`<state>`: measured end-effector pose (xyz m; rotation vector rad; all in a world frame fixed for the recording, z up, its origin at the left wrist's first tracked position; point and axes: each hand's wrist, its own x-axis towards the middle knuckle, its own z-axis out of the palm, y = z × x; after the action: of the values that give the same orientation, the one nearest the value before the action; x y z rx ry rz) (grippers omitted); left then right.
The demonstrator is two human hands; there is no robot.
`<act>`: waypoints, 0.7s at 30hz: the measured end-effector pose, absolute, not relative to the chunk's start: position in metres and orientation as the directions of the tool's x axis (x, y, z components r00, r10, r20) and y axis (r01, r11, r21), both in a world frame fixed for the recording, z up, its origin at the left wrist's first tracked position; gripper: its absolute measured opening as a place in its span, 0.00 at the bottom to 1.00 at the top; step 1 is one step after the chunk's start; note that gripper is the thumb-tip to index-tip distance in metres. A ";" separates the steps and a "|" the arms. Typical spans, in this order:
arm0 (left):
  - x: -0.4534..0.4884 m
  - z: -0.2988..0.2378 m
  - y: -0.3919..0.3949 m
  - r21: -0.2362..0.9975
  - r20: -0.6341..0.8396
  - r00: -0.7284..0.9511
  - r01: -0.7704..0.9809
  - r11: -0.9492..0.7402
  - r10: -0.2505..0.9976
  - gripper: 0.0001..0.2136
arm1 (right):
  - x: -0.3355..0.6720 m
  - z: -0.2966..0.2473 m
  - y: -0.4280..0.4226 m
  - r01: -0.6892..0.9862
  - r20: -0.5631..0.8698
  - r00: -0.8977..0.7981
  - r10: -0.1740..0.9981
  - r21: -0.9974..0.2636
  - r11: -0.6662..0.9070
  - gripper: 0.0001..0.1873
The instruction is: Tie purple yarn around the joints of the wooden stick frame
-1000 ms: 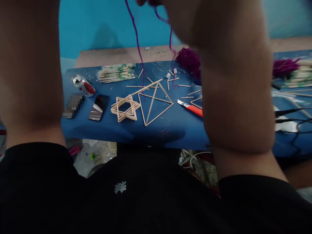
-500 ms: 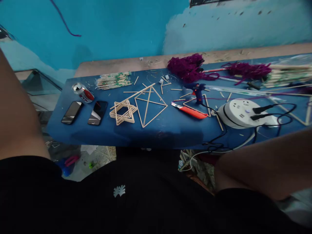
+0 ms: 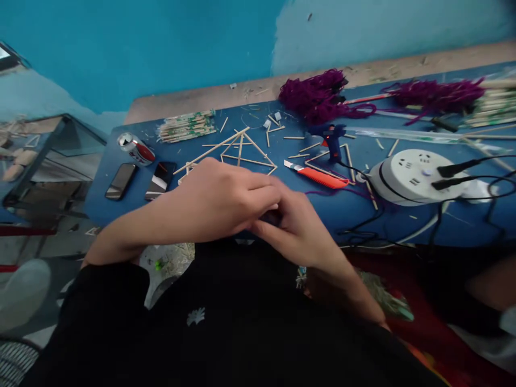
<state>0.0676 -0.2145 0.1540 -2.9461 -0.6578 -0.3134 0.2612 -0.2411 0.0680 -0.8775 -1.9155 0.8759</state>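
My left hand [image 3: 226, 196] and my right hand [image 3: 292, 217] meet in front of my body, above the table's near edge. Their fingers are curled and pressed against each other. Whatever may lie between them is hidden. Behind my left hand, a triangular frame of thin wooden sticks [image 3: 250, 159] lies on the blue table [image 3: 322, 217]. The stacked stick star is almost wholly covered by that hand. Right of the frame rests an orange utility knife [image 3: 320, 176], its blade pointing left. A blue glue gun [image 3: 331, 142] stands just behind the knife.
A soda can [image 3: 136, 149] and two phones [image 3: 121, 181] are at the left. Bundled sticks [image 3: 187, 126] and purple yarn [image 3: 312, 97] lie toward the back. On the right, a white power strip [image 3: 415, 177] trails black cords. Part of another person [image 3: 492, 285] shows at lower right.
My hands have come in from outside the view and met at the middle, covering the stick star and part of the frame. The view has shifted slightly.
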 end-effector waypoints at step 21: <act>0.055 0.148 -0.182 0.059 0.069 0.936 0.342 -0.938 0.345 0.11 | 0.260 0.062 -0.224 0.087 0.353 -0.502 0.790 -0.888 0.452 0.30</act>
<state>0.0549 -0.1818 0.1479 -3.1359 -0.5566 -0.1240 0.2604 -0.2241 0.0617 -0.7381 -1.8936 1.0958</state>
